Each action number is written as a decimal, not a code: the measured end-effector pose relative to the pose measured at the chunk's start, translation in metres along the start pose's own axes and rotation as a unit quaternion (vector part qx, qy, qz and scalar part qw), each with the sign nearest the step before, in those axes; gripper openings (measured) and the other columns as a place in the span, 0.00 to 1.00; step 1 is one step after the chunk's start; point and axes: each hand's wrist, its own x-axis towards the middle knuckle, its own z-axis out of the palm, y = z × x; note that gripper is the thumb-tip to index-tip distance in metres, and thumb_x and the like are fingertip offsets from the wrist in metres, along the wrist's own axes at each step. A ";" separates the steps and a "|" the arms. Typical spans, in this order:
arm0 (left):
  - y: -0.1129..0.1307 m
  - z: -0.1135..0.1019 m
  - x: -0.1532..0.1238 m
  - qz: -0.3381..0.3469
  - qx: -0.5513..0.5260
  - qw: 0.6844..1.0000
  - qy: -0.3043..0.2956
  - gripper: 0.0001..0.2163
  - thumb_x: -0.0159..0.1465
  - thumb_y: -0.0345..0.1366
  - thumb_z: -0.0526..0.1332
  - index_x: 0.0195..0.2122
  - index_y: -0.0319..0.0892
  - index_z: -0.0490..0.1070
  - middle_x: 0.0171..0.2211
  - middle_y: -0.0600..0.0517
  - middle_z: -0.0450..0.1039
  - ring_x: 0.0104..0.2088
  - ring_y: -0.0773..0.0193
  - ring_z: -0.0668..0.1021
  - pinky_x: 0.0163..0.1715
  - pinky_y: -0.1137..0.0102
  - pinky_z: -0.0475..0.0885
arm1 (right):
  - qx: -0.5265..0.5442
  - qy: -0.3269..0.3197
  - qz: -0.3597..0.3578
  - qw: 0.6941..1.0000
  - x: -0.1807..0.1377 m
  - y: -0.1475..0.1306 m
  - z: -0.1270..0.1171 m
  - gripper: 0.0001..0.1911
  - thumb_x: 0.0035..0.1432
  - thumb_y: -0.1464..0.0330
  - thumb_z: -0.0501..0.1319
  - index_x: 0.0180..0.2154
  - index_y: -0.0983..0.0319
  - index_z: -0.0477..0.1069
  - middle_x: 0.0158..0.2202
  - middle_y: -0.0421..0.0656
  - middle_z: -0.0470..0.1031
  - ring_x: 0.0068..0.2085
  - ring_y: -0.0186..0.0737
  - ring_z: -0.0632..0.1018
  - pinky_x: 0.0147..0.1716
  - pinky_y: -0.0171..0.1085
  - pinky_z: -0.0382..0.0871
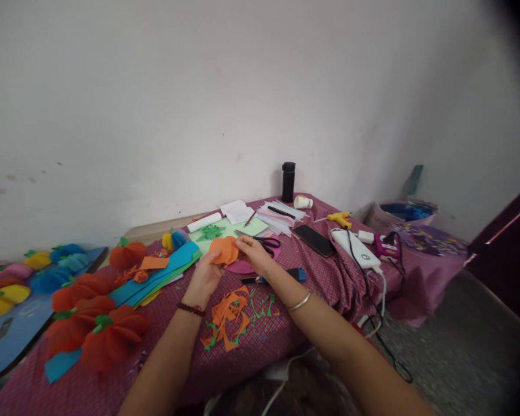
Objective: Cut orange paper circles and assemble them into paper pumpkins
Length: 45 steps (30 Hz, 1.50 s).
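Between my two hands is an orange paper cutout [224,249] with a rounded, lobed outline, held above the table. My left hand [205,278] pinches its lower left side, and my right hand [255,254] grips its right edge with closed fingers. Behind my right hand lie black-handled scissors [269,245], partly hidden, on a magenta paper piece [241,267]. A blue box cutter [295,274] rests under my right wrist. Orange paper scraps [229,315] and small green snippets lie on the cloth in front of my hands.
Several orange paper pumpkins [112,338] and coloured sheets [173,268] fill the left side. Farther right are glue sticks [281,216], a phone [314,240], a yellow glue gun [340,218] and a white power strip [355,248] with cables over the edge. A black bottle [288,182] stands by the wall.
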 end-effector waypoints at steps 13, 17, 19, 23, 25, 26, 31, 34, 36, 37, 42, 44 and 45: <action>-0.013 -0.006 0.005 0.142 0.164 0.976 -0.028 0.15 0.47 0.40 0.71 0.33 0.36 0.77 0.30 0.49 0.77 0.26 0.68 0.74 0.27 0.73 0.66 | -0.279 0.154 -0.178 0.931 0.012 0.018 -0.012 0.08 0.48 0.69 0.61 0.34 0.61 0.69 0.39 0.43 0.69 0.35 0.36 0.72 0.34 0.35 0.68; -0.012 -0.007 0.006 0.182 0.171 0.968 0.000 0.15 0.47 0.40 0.70 0.34 0.37 0.77 0.31 0.50 0.77 0.27 0.68 0.73 0.28 0.73 0.67 | -0.204 0.105 -0.147 0.962 0.015 0.014 -0.009 0.06 0.52 0.66 0.57 0.30 0.62 0.69 0.30 0.40 0.71 0.32 0.37 0.72 0.34 0.35 0.68; -0.010 -0.006 0.005 0.193 0.181 0.964 0.011 0.16 0.46 0.39 0.70 0.35 0.37 0.76 0.30 0.51 0.77 0.26 0.69 0.72 0.27 0.74 0.66 | -0.189 0.071 -0.140 0.969 0.014 0.013 -0.006 0.09 0.54 0.65 0.57 0.33 0.62 0.72 0.31 0.41 0.74 0.33 0.37 0.73 0.35 0.35 0.68; -0.009 -0.001 0.001 0.194 0.205 0.959 0.011 0.18 0.46 0.37 0.70 0.37 0.37 0.74 0.32 0.52 0.76 0.29 0.67 0.73 0.31 0.72 0.68 | -0.215 0.025 -0.147 0.965 0.008 0.010 -0.002 0.13 0.57 0.64 0.56 0.40 0.62 0.74 0.36 0.43 0.77 0.37 0.38 0.75 0.38 0.36 0.69; -0.010 0.001 0.000 0.194 0.208 0.959 0.003 0.16 0.46 0.36 0.69 0.36 0.37 0.74 0.31 0.52 0.75 0.29 0.67 0.73 0.33 0.72 0.69 | -0.227 0.001 -0.154 0.962 0.005 0.009 -0.001 0.13 0.57 0.64 0.57 0.41 0.62 0.74 0.38 0.44 0.77 0.38 0.38 0.76 0.41 0.37 0.69; -0.010 0.001 -0.001 0.194 0.207 0.959 -0.006 0.15 0.46 0.36 0.69 0.36 0.37 0.74 0.30 0.53 0.75 0.29 0.67 0.73 0.33 0.72 0.69 | -0.231 -0.010 -0.157 0.960 0.004 0.008 -0.001 0.13 0.57 0.65 0.57 0.41 0.62 0.74 0.38 0.44 0.77 0.39 0.38 0.76 0.41 0.37 0.69; -0.011 0.000 -0.001 0.202 0.197 0.959 -0.041 0.12 0.45 0.32 0.69 0.31 0.36 0.73 0.27 0.54 0.73 0.26 0.69 0.71 0.30 0.74 0.67 | -0.240 -0.016 -0.163 0.957 0.003 0.010 0.001 0.11 0.53 0.65 0.61 0.38 0.63 0.75 0.37 0.44 0.77 0.37 0.38 0.76 0.38 0.36 0.70; -0.011 -0.001 -0.001 0.202 0.196 0.959 -0.034 0.11 0.43 0.31 0.69 0.28 0.36 0.73 0.26 0.55 0.72 0.25 0.70 0.69 0.29 0.74 0.66 | -0.244 0.012 -0.176 0.953 0.003 0.011 0.001 0.08 0.51 0.65 0.62 0.33 0.63 0.75 0.33 0.43 0.76 0.35 0.38 0.75 0.34 0.35 0.69; -0.012 -0.002 0.000 0.205 0.200 0.958 -0.033 0.10 0.43 0.30 0.69 0.28 0.36 0.73 0.25 0.55 0.72 0.25 0.70 0.69 0.28 0.75 0.66 | -0.247 0.020 -0.180 0.952 0.003 0.010 0.001 0.07 0.51 0.66 0.62 0.31 0.63 0.75 0.31 0.42 0.75 0.33 0.37 0.74 0.32 0.34 0.68; -0.012 -0.002 0.001 0.207 0.203 0.956 -0.034 0.10 0.43 0.30 0.68 0.27 0.37 0.73 0.25 0.56 0.72 0.25 0.70 0.69 0.28 0.75 0.65 | -0.249 0.022 -0.180 0.951 0.002 0.009 0.001 0.07 0.51 0.66 0.62 0.30 0.63 0.75 0.30 0.42 0.75 0.32 0.37 0.74 0.31 0.34 0.67; -0.015 -0.006 0.004 0.214 0.211 0.953 -0.044 0.09 0.44 0.30 0.68 0.27 0.37 0.73 0.26 0.56 0.72 0.26 0.70 0.69 0.28 0.75 0.65 | -0.236 0.031 -0.169 0.956 0.002 0.008 0.002 0.06 0.49 0.66 0.62 0.26 0.63 0.73 0.26 0.40 0.72 0.29 0.35 0.71 0.28 0.33 0.65; -0.016 -0.005 0.005 0.212 0.212 0.953 -0.042 0.10 0.44 0.31 0.69 0.29 0.37 0.74 0.27 0.55 0.74 0.27 0.69 0.70 0.30 0.74 0.66 | -0.204 0.040 -0.152 0.966 0.003 0.009 0.001 0.07 0.47 0.65 0.63 0.25 0.62 0.72 0.24 0.39 0.71 0.27 0.34 0.70 0.28 0.33 0.65; -0.016 -0.005 0.005 0.207 0.210 0.955 -0.042 0.11 0.44 0.31 0.69 0.30 0.37 0.75 0.28 0.54 0.75 0.28 0.68 0.71 0.32 0.73 0.67 | -0.182 0.044 -0.140 0.972 0.003 0.010 0.001 0.07 0.47 0.64 0.64 0.25 0.62 0.71 0.24 0.39 0.71 0.27 0.34 0.70 0.28 0.33 0.65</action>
